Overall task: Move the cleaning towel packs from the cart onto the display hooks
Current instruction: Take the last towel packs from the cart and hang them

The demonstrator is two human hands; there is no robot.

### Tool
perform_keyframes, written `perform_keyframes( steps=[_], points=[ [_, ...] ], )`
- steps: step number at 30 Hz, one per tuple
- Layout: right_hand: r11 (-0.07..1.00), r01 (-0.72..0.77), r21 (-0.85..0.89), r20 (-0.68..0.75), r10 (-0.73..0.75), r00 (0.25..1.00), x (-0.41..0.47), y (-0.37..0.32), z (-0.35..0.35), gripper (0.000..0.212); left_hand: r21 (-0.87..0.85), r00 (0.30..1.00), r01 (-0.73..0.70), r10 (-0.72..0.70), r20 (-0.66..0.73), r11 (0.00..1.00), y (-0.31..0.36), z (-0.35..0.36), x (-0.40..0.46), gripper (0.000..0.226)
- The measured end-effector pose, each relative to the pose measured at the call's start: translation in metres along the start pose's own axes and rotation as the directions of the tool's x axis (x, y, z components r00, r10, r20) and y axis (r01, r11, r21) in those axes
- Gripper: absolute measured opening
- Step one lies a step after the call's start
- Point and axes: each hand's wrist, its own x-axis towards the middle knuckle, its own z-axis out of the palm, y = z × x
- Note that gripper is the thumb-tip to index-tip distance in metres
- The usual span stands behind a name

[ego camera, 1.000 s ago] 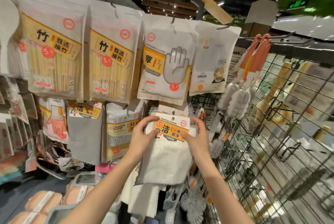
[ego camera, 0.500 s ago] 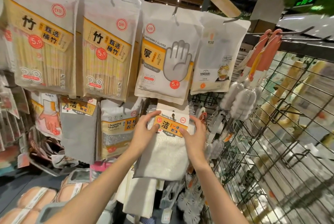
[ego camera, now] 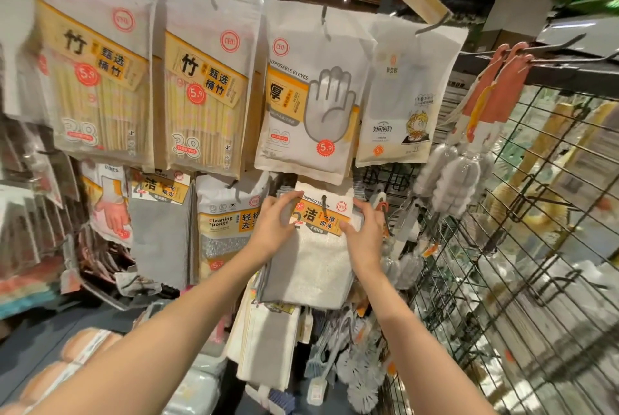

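White nubby cloth fills the towel pack [ego camera: 316,253], which both hands hold up against the display, just under the glove bag [ego camera: 311,96]. The left hand [ego camera: 273,230] pinches the left edge of its orange-and-white card header, thumb on the front; the right hand [ego camera: 365,235] grips the right edge the same way. A thin dark hook [ego camera: 324,199] shows at the header's top hole. A grey cloth layer lies along the pack's left side. To its left hang a sponge pack [ego camera: 227,223] and a flat grey cloth [ego camera: 160,240]. Above hang glossy bags of bamboo chopsticks [ego camera: 204,89]. Fuzzy bottle brushes [ego camera: 452,180] dangle beside a black wire grid [ego camera: 502,247] under a dark ceiling with spotlights.
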Motion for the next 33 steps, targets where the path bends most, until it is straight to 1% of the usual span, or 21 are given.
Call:
perform_keyframes(
  steps=[2, 4, 8, 11, 13, 17, 20, 22, 26, 29, 33],
  points=[
    [0.999, 0.003, -0.047, 0.002, -0.003, 1.000, -0.003, 0.004, 0.000, 0.052, -0.051, 0.999, 0.049, -0.047, 0.026, 0.997, 0.001, -0.005, -0.004, 0.069],
    [0.997, 0.022, -0.078, 0.034, -0.019, 0.999, -0.008, 0.010, 0.001, 0.059, -0.118, 0.997, 0.081, -0.080, 0.009, 0.990, -0.002, -0.009, -0.008, 0.067],
    [0.977, 0.090, -0.192, 0.113, -0.069, 0.991, -0.010, 0.003, -0.008, 0.070, -0.148, 0.998, -0.001, -0.008, -0.060, 0.989, -0.003, -0.013, -0.014, 0.067],
    [0.981, 0.098, -0.166, 0.156, -0.072, 0.985, -0.018, -0.003, -0.017, 0.073, -0.149, 0.996, -0.072, 0.062, -0.070, 0.986, -0.002, -0.013, -0.018, 0.067],
    [0.985, 0.094, -0.142, 0.141, -0.074, 0.987, -0.023, -0.005, -0.021, 0.073, -0.112, 0.993, -0.113, 0.110, -0.035, 0.987, -0.001, -0.013, -0.016, 0.065],
    [0.977, 0.115, -0.180, 0.149, -0.088, 0.985, -0.029, -0.004, -0.019, 0.076, -0.053, 0.986, -0.162, 0.163, 0.022, 0.985, -0.005, -0.008, -0.002, 0.064],
    [0.970, 0.132, -0.202, 0.174, -0.097, 0.980, -0.025, 0.000, -0.014, 0.081, -0.041, 0.987, -0.156, 0.157, 0.033, 0.987, -0.016, -0.002, 0.007, 0.067],
    [0.972, 0.141, -0.186, 0.175, -0.109, 0.979, -0.021, 0.002, -0.011, 0.083, -0.046, 0.987, -0.155, 0.157, 0.044, 0.987, -0.022, -0.001, 0.008, 0.070],
    [0.959, 0.205, -0.195, 0.181, -0.170, 0.969, -0.011, 0.006, -0.008, 0.081, 0.003, 0.978, -0.194, 0.193, 0.080, 0.981, -0.033, 0.003, 0.010, 0.078],
    [0.964, 0.223, -0.145, 0.188, -0.194, 0.963, 0.000, 0.010, -0.006, 0.083, 0.031, 0.976, -0.205, 0.202, 0.086, 0.978, -0.036, 0.004, 0.015, 0.083],
    [0.966, 0.227, -0.122, 0.210, -0.199, 0.957, 0.006, 0.020, -0.004, 0.084, 0.052, 0.973, -0.220, 0.215, 0.084, 0.974, -0.040, 0.005, 0.018, 0.083]
  ],
)
